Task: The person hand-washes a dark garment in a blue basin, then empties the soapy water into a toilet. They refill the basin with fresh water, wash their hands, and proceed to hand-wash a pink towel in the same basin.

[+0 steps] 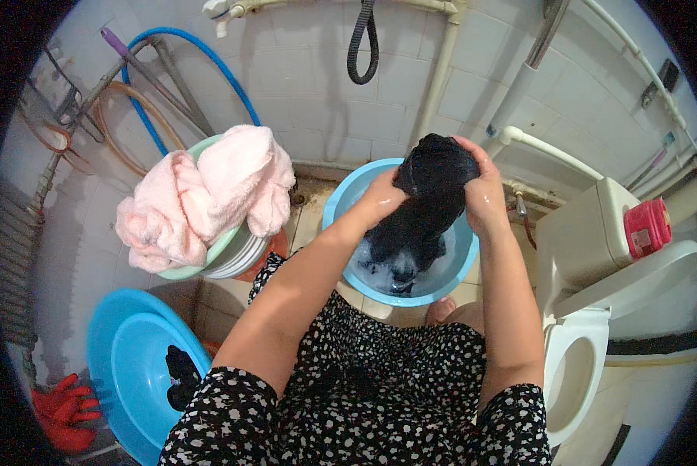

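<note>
Black cloth, bunched and wet-looking, is what I have at the centre of my view, held up over a light-blue basin with its lower end hanging down into the soapy water. Both hands grip it: the left hand is closed on its left edge, and the right hand curls round its upper right side, fingers wrapped over the top. White suds show on the water round the dangling part of the cloth. Just below the basin's near rim I can make out a bare foot — partly hidden by the flowered dress that fills the bottom of my view. Off to the left, a pale pink towel is heaped in a green basin, its folds spilling over the rim. Nearer the person, a bigger blue tub holds a small dark cloth, and red gloves lie beside that tub. Over on the right I see a white toilet with its lid raised, and on its tank sits a red container. Behind everything, a blue hose arcs against the tiled wall.
</note>
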A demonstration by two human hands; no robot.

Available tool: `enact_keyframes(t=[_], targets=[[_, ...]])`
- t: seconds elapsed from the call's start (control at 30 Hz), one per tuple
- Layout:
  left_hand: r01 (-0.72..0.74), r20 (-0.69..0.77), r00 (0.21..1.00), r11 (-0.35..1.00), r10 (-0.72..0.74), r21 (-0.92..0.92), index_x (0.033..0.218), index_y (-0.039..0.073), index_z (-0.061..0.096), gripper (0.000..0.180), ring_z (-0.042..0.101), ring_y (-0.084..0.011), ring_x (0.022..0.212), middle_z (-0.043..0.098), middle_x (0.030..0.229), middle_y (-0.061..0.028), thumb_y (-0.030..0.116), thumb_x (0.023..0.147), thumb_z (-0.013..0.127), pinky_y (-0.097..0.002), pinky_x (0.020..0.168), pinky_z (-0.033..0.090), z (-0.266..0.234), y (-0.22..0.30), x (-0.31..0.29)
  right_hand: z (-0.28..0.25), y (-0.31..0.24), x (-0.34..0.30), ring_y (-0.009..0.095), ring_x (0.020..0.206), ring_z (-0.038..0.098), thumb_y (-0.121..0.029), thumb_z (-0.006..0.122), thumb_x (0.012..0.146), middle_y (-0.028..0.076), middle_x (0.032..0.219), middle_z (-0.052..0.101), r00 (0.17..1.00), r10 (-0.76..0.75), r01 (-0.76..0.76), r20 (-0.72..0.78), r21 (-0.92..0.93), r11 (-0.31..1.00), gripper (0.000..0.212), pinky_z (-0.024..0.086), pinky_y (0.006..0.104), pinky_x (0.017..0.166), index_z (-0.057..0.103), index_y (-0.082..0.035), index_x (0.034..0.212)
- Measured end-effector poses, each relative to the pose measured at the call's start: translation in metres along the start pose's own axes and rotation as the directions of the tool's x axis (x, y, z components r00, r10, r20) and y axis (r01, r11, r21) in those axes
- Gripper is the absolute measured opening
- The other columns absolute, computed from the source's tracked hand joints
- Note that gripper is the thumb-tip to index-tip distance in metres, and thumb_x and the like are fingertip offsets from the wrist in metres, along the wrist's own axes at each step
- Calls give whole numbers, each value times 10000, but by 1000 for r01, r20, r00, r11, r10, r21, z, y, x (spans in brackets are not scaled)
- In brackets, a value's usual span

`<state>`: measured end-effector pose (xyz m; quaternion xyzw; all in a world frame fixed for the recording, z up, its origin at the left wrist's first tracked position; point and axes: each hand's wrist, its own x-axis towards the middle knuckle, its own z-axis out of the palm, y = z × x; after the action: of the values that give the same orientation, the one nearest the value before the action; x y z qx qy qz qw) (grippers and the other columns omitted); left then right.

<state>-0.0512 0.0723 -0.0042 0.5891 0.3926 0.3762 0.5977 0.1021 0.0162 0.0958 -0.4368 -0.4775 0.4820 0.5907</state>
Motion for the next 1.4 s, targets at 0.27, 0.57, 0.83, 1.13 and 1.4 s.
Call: enact_keyframes(t=[0.27,0.57,0.83,1.13,1.4], targets=[[-127,-182,983,679,-10,-723,1077,4,538,319,609,-223,842,610,954,-111,-30,819,354,-374,746,512,1,21,1,-25,95,-14,208,1252,356,-94,674,763,92,1340,392,921,239,-139,307,-313,939,772,283,336,1036,236,-85,1399],[-36,-115,978,399,-175,-916,1010,12,603,344,582,-307,969,612,1055,-152,220,902,352,-458,878,460,4,56,5,-20,154,-14,259,1242,357,-285,855,551,155,1354,357,912,285,-146,296,-414,898,1045,273,343,1056,238,-23,1353],[-79,-134,989,548,-61,-833,1053,3,583,319,583,-302,991,588,1113,-157,204,896,391,-439,862,477,-18,77,0,-19,97,-5,243,1250,345,-284,816,591,129,1365,348,962,127,-58,242,-274,960,1067,264,347,1047,172,-48,1408],[-39,-107,994,812,-29,-583,1146,19,487,311,598,-220,908,589,1012,-116,-20,838,469,-360,809,506,22,61,-4,-5,88,-17,203,1094,488,-161,779,634,77,1176,518,961,171,-134,218,-173,976,689,374,338,946,458,-34,1230],[-181,174,927,801,333,-571,1431,108,105,704,256,-275,1288,250,1405,-134,329,899,509,-386,1057,227,2,58,1,-11,64,-12,224,877,600,-129,631,743,90,988,619,970,207,-243,126,518,820,316,472,347,805,574,-14,1032]])
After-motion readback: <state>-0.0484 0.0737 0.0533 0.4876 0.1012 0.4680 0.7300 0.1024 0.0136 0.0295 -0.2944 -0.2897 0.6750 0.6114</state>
